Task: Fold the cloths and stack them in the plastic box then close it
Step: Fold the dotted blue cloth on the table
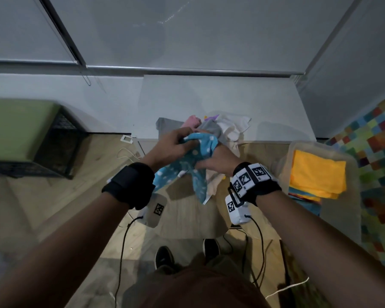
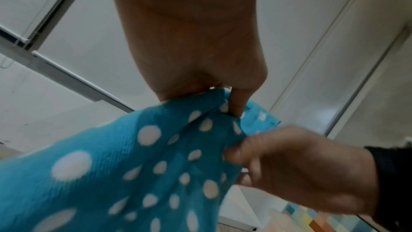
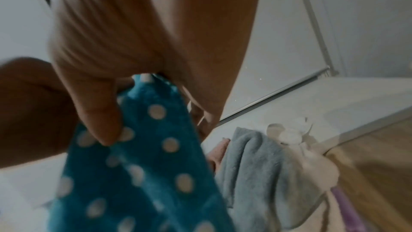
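From the head camera, both hands are raised above the pile of loose cloths [image 1: 218, 127] heaped at the far edge of a pale surface. The left hand [image 1: 171, 145] pinches the upper edge of a blue cloth with white polka dots [image 1: 196, 165], and the right hand [image 1: 216, 160] grips the same cloth just beside it, lower and to the right; the rest hangs down in two loose tails. Holding it up off the pile probably lets it hang free so an edge or corner can be found before folding. To the right stands the clear plastic box [image 1: 351, 196], open, with a folded orange cloth [image 1: 318, 174] lying on top of other folded pieces, so the stack is partly built. I can see no lid for certain. A dark crate with a green top [image 1: 29, 138] sits at the far left.

From the left wrist, the left hand [image 2: 198, 45] has thumb and fingers curled onto a bunched fold of the polka dot cloth [image 2: 125, 165], which drapes down to the left. The right hand [image 2: 296, 170] closes on the cloth's edge nearby, though it is blurred.

From the right wrist, the right hand [image 3: 142, 45] clamps the blue cloth [image 3: 142, 165] between thumb and fingers. Beyond it, a grey cloth [image 3: 252, 165] and a cream one [image 3: 312, 161] lie unfolded on the surface.
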A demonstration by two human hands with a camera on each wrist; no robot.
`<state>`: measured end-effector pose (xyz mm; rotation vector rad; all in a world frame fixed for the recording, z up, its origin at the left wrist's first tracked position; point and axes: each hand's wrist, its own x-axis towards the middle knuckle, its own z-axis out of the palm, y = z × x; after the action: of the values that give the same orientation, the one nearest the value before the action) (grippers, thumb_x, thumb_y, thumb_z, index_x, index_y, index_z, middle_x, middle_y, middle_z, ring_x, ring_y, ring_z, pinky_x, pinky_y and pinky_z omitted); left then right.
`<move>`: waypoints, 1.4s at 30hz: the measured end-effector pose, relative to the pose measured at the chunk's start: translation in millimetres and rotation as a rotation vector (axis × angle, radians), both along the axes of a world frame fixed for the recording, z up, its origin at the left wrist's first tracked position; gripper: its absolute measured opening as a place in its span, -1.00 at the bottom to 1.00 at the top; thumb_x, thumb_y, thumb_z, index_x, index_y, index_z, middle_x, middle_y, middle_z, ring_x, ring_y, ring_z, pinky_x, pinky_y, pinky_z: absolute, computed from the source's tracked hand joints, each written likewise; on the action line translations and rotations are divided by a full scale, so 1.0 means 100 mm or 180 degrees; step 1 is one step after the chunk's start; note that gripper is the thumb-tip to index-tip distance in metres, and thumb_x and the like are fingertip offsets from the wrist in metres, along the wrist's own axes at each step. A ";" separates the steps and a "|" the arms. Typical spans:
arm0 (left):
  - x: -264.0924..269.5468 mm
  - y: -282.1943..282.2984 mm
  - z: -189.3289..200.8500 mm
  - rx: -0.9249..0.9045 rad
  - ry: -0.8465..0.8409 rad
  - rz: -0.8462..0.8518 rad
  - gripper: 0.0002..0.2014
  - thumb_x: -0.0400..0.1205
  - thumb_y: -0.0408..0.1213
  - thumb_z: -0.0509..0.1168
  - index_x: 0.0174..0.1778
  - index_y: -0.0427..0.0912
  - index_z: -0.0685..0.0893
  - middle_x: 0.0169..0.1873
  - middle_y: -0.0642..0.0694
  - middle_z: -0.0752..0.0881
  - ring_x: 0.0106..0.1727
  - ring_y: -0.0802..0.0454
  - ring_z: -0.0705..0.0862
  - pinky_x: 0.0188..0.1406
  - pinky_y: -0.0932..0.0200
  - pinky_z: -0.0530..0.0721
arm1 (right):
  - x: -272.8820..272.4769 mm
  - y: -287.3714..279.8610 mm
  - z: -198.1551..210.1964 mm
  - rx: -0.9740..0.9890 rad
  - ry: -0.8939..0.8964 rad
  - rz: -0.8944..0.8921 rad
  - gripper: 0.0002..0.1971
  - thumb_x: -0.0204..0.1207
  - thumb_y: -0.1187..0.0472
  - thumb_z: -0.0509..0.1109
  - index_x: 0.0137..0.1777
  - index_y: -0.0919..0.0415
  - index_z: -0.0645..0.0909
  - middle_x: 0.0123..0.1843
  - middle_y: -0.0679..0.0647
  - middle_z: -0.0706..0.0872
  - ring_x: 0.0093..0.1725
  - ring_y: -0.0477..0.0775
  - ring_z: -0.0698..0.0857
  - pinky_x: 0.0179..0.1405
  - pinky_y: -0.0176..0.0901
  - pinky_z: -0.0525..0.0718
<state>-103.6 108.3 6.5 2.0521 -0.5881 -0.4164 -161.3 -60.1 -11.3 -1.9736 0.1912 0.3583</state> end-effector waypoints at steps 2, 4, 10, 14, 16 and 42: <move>-0.03 -0.05 -0.02 0.0144 -0.0301 0.0026 -0.84 0.63 -0.15 0.37 -0.17 -0.15 0.63 -0.33 -0.07 0.68 -0.31 0.19 0.57 -0.27 0.26 0.50 | 0.01 0.06 0.11 0.0258 -0.0132 -0.0275 -0.59 0.38 0.41 0.50 0.15 0.00 0.65 -0.07 -0.12 0.77 -0.06 -0.17 0.73 -0.04 -0.29 0.68; -0.03 -0.05 -0.03 0.0180 -0.0481 0.0176 -0.78 0.64 -0.13 0.35 -0.23 -0.17 0.58 -0.40 -0.05 0.62 -0.36 0.19 0.52 -0.35 0.32 0.44 | 0.03 0.07 0.14 0.0224 -0.0263 -0.0457 -0.74 0.49 0.34 0.44 0.08 -0.02 0.65 -0.10 -0.12 0.76 -0.07 -0.16 0.72 -0.03 -0.29 0.67; -0.02 0.19 -0.11 0.0317 -0.0384 0.0255 -0.73 0.59 0.07 0.40 -0.32 0.03 0.58 -0.48 0.15 0.60 -0.42 0.30 0.52 -0.40 0.34 0.44 | 0.01 -0.02 0.05 0.0029 -0.0353 -0.0584 -0.70 0.68 0.01 0.32 0.15 0.23 0.72 0.02 0.10 0.82 0.05 0.08 0.78 0.13 0.07 0.74; 0.00 0.33 -0.20 0.0720 -0.0354 0.0049 -0.54 0.44 0.24 0.39 -0.25 -0.15 0.59 -0.41 -0.07 0.65 -0.39 0.09 0.54 -0.35 0.12 0.50 | 0.01 -0.11 0.04 0.0170 -0.0532 -0.1074 -0.71 0.75 0.03 0.19 0.26 0.14 0.64 0.10 0.09 0.78 0.10 0.08 0.75 0.20 0.04 0.70; 0.02 0.40 -0.21 0.0988 -0.0452 -0.0063 -0.66 0.47 0.14 0.44 -0.18 -0.09 0.64 -0.35 -0.02 0.71 -0.31 0.02 0.64 -0.28 0.11 0.52 | 0.02 -0.18 0.04 0.0131 -0.0612 -0.1299 -0.72 0.75 0.04 0.16 0.29 0.10 0.62 0.12 0.07 0.76 0.11 0.08 0.73 0.22 0.04 0.69; 0.31 0.68 -0.07 -0.0108 0.0218 0.1260 -0.76 0.63 -0.05 0.18 -0.10 -0.14 0.63 -0.16 -0.17 0.73 -0.14 -0.01 0.65 0.00 -0.10 0.67 | 0.03 -0.50 0.09 -0.0408 -0.0699 -0.1738 -0.75 0.70 0.04 0.23 0.04 0.20 0.64 -0.01 0.11 0.76 0.02 0.14 0.71 0.02 -0.04 0.64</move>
<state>-73.0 175.9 -0.8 2.0508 -0.1380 -0.2386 -158.2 -109.8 -2.7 -1.9754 0.6052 -0.2283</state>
